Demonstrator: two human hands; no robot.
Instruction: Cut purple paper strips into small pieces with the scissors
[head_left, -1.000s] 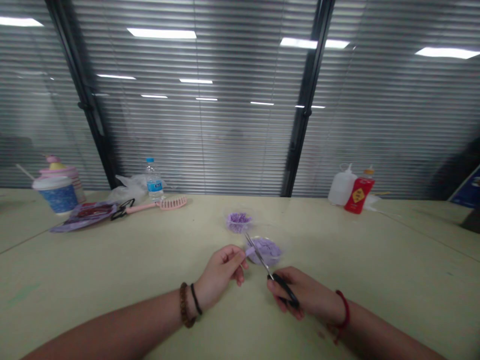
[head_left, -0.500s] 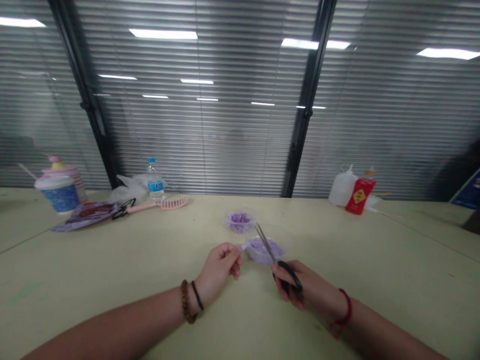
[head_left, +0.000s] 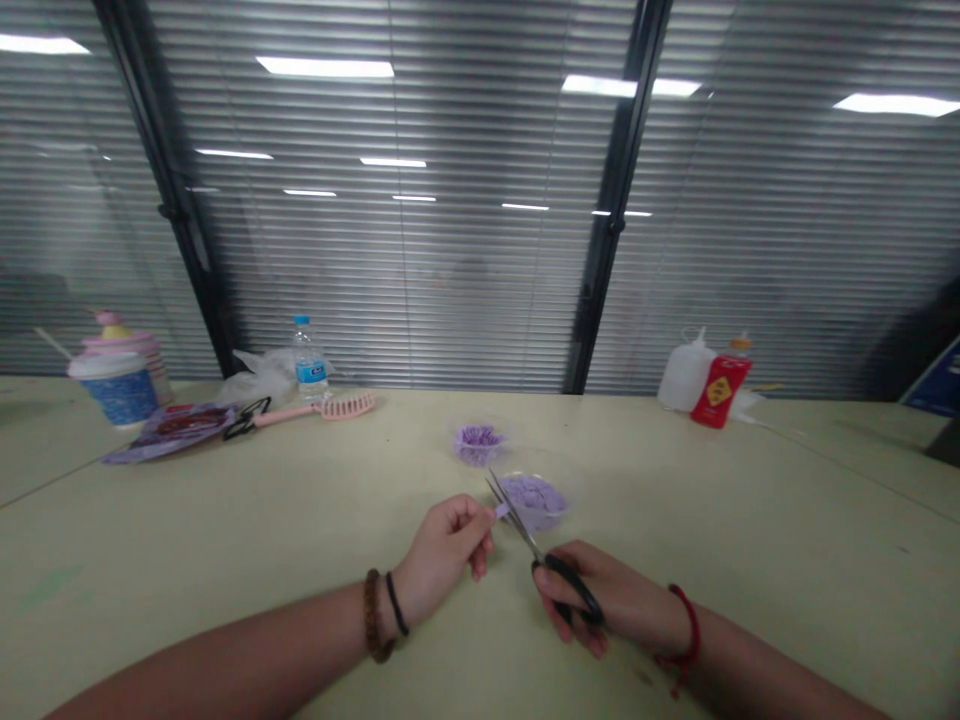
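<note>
while my left hand [head_left: 450, 540] pinches a lilac strip [head_left: 501, 511] low in the middle of the frame, thumb pressed against the finger beneath, my right hand [head_left: 581, 595] grips the black-handled scissors [head_left: 529, 542], fingers curled close about the loops, lower right of centre. the blades stand slightly parted, pointing up and left, and the strip's free end lies at them, just right of my left fingertips. to cut well here, i'd judge the pinch should be firm and the strip flat and taut, crossing the blades squarely, fingertips well behind the cutting line. closing smoothly ought to give a cleaner edge than a quick nip. the clear tub [head_left: 544, 521] of lilac pieces [head_left: 536, 492] sits right behind the blades, so i'd want the tips clear of its rim.

some of this is hard to make out. my thumb and finger cover part of the strip, so i can't tell its length, nor whether the blades touch it or merely overlap it from this angle. my other left fingers are partly out of sight, and my right hand hides some of the handles. the darker purple bits [head_left: 478, 437] in the rear tub [head_left: 461, 456], just below the frame's centre, are too small to name.
</note>
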